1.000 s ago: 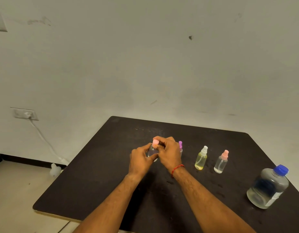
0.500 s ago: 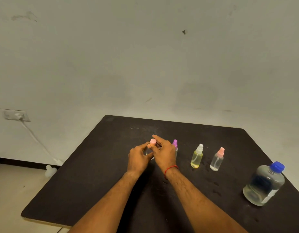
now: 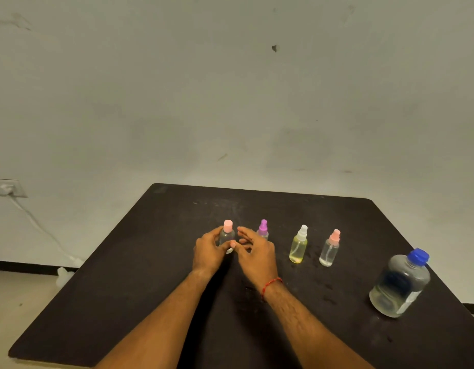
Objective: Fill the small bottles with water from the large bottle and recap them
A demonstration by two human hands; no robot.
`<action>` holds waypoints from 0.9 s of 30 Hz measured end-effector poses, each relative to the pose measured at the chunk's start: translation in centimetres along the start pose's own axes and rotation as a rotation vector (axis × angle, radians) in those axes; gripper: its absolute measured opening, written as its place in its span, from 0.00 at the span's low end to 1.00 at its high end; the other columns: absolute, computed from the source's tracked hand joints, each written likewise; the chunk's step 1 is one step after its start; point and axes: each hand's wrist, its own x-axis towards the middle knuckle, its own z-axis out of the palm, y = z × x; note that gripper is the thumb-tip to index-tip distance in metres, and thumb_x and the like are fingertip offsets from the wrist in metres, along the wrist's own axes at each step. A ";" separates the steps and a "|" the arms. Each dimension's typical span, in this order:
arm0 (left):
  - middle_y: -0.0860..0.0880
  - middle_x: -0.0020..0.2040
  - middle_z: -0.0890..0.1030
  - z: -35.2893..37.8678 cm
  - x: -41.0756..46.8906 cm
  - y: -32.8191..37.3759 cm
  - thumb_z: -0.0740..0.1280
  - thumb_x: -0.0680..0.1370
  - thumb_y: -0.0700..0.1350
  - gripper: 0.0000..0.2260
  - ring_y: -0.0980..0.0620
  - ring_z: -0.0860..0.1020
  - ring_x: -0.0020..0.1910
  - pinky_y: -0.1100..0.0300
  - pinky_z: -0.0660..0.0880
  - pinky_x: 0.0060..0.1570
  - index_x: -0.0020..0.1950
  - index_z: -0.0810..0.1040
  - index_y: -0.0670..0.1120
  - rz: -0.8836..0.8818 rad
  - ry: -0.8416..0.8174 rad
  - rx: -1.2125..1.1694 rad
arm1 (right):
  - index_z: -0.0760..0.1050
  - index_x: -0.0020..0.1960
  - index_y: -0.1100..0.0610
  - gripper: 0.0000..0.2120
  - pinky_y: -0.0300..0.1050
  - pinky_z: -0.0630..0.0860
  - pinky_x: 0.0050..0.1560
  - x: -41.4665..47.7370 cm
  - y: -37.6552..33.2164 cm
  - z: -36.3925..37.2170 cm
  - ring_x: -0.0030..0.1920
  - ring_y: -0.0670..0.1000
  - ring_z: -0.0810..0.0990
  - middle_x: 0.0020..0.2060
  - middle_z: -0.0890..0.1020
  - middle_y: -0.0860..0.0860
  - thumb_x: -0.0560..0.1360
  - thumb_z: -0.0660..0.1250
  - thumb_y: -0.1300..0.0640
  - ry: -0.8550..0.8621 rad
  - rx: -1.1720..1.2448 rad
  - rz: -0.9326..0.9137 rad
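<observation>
The wall (image 3: pixel 230 102) is plain, off-white and scuffed, with one small dark mark (image 3: pixel 274 48) high up. A dark desk (image 3: pixel 124 302) with rounded corners stands against it; its top is matte and speckled. At left, an outlet (image 3: pixel 6 188) is mounted on the wall. A white cable (image 3: pixel 41 230) runs from it down to a white object (image 3: pixel 64 275) on the floor (image 3: pixel 14 302). The floor is pale. A black baseboard (image 3: pixel 22 266) lines the wall foot. Lighting is dim and even.

dim, even light | soft shadows | slight blur | wide-angle bending at edges
</observation>
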 end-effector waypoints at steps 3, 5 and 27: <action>0.53 0.56 0.85 0.1 0.2 0.2 0.77 0.74 0.46 0.21 0.55 0.82 0.56 0.55 0.78 0.60 0.66 0.81 0.51 -0.028 0.013 0.032 | 0.76 0.65 0.54 0.21 0.24 0.73 0.46 0.0 0.4 -0.5 0.50 0.40 0.79 0.57 0.82 0.47 0.73 0.74 0.56 0.007 -0.009 0.005; 0.52 0.58 0.85 0.0 0.2 0.4 0.77 0.74 0.46 0.22 0.54 0.81 0.57 0.59 0.76 0.59 0.67 0.80 0.50 -0.037 0.015 0.046 | 0.77 0.65 0.54 0.22 0.23 0.73 0.46 0.0 0.5 -0.9 0.51 0.40 0.80 0.57 0.82 0.47 0.73 0.74 0.55 0.009 -0.014 0.009; 0.51 0.61 0.84 -1.7 -2.8 1.7 0.71 0.78 0.55 0.21 0.51 0.81 0.62 0.52 0.76 0.62 0.69 0.79 0.48 -0.016 0.276 0.146 | 0.79 0.62 0.54 0.18 0.27 0.75 0.49 -0.6 1.1 -3.4 0.48 0.40 0.81 0.51 0.84 0.47 0.73 0.74 0.56 0.087 0.016 -0.003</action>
